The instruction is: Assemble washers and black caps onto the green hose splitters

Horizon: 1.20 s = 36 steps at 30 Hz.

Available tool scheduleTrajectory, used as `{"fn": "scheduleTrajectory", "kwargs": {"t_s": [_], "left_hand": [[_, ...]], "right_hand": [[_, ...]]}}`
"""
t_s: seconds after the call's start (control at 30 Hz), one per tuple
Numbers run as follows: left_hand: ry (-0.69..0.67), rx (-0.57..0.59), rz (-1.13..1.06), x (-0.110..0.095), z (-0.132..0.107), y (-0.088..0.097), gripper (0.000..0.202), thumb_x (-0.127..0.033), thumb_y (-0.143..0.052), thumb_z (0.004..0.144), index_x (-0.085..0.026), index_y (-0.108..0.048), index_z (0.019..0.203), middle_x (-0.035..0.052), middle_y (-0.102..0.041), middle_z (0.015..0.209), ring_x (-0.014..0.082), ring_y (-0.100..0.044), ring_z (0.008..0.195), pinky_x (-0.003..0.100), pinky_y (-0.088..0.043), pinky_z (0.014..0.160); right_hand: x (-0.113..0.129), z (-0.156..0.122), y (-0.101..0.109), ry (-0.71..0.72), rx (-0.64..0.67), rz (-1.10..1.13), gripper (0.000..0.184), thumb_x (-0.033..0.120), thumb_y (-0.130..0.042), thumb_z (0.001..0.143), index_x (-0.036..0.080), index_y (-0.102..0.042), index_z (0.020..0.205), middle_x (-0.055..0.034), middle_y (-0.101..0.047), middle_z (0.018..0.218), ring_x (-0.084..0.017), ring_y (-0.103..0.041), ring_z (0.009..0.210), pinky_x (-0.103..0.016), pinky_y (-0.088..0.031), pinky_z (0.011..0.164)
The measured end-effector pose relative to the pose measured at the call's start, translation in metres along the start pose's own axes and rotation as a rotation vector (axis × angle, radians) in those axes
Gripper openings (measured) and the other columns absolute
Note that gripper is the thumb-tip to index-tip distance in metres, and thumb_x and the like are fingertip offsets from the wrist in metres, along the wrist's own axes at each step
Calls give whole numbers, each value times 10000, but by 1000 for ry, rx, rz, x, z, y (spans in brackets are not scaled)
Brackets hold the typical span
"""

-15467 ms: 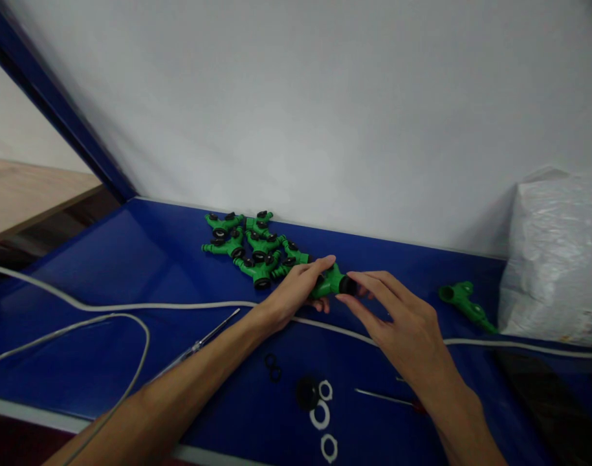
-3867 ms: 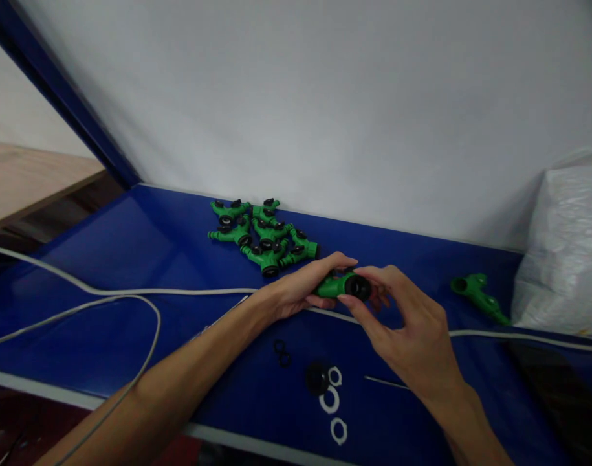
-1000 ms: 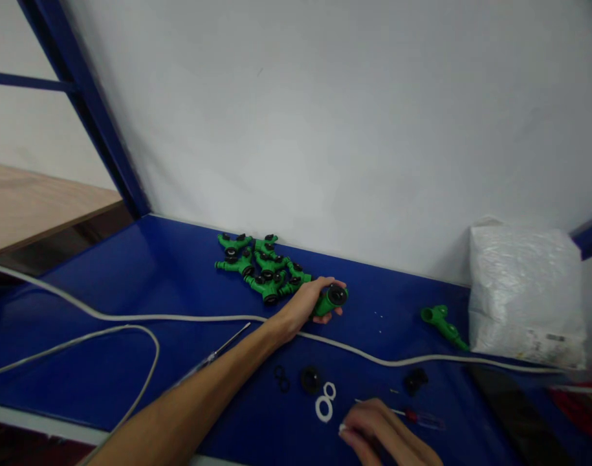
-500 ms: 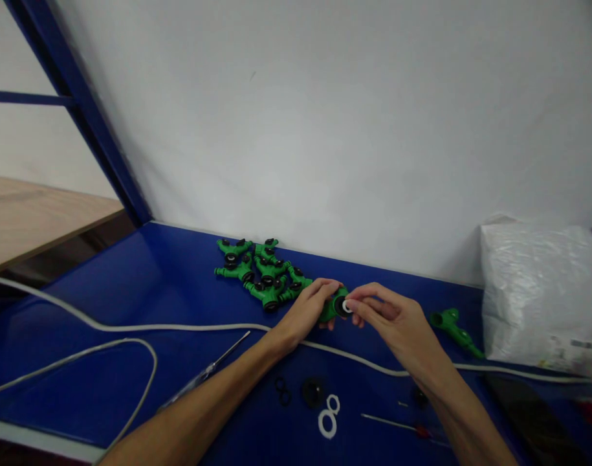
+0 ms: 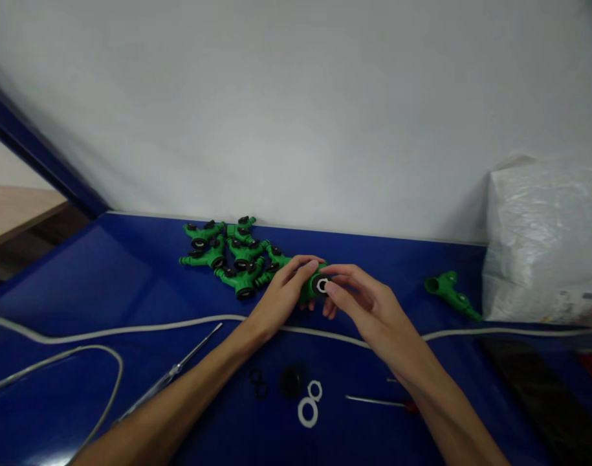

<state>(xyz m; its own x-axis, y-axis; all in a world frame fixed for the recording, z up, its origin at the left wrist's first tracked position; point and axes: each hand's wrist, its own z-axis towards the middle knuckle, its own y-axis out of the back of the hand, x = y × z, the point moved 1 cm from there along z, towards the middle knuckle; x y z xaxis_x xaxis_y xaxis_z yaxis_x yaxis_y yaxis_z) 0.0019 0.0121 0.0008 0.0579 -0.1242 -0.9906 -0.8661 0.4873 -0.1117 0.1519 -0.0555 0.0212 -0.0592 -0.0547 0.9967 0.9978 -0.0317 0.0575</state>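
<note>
My left hand (image 5: 282, 291) grips a green plastic hose splitter (image 5: 311, 289) just above the blue bench top (image 5: 131, 278). Its black collar faces me, and a white ring (image 5: 321, 285) sits in the collar's mouth. My right hand (image 5: 368, 307) pinches that white ring with thumb and fingertips. A pile of several finished green splitters (image 5: 230, 255) with black knobs lies just left of my left hand, by the white wall.
Two white rings (image 5: 309, 404), a black cap (image 5: 292, 380) and small black O-rings (image 5: 258, 382) lie on the near bench. A thin screwdriver (image 5: 378, 402), a metal rod (image 5: 172, 372), a grey cable (image 5: 131, 327), one bare green body (image 5: 448, 294) and a plastic bag (image 5: 543, 239) are also there.
One second ago my right hand was down by the white rings; it came up with one ring and now holds it at the collar of the splitter. My view shifted left.
</note>
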Motion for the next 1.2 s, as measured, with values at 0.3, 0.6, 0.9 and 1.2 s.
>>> {"fn": "scheduleTrajectory", "kwargs": {"t_s": [0.3, 0.6, 0.9, 1.2], "left_hand": [[-40, -55, 99, -1, 1, 0, 422, -524, -558, 973, -165, -688, 1154, 42, -695, 1015, 141, -606, 779, 230, -487, 636], [-76, -76, 140, -2, 0, -2, 419, -511, -546, 965, -164, -696, 1148, 55, -708, 1069, 184, -644, 919, 237, -511, 701], [-79, -71, 158, 1, -1, -1, 404, -489, -534, 986, -166, -689, 1171, 56, -709, 1095, 172, -643, 909, 226, -512, 704], [-91, -49, 157, 7, -2, -1, 402, -506, -520, 1008, -200, -676, 1217, 36, -693, 1062, 140, -599, 785, 232, -510, 672]], "right_hand": [[3, -2, -1, -63, 27, 65, 245, 358, -706, 945, 197, -692, 1130, -9, -747, 810, -148, -706, 712, -302, -590, 725], [3, -3, -3, -50, -8, 34, 219, 397, -695, 954, 206, -697, 1061, -9, -741, 809, -161, -716, 720, -322, -603, 734], [0, -4, -7, 44, -81, -94, 199, 398, -697, 951, 203, -688, 988, -6, -729, 764, -155, -705, 671, -296, -592, 682], [0, -7, -10, 67, -105, -183, 187, 397, -675, 945, 212, -681, 971, -4, -711, 758, -166, -714, 674, -300, -582, 687]]}}
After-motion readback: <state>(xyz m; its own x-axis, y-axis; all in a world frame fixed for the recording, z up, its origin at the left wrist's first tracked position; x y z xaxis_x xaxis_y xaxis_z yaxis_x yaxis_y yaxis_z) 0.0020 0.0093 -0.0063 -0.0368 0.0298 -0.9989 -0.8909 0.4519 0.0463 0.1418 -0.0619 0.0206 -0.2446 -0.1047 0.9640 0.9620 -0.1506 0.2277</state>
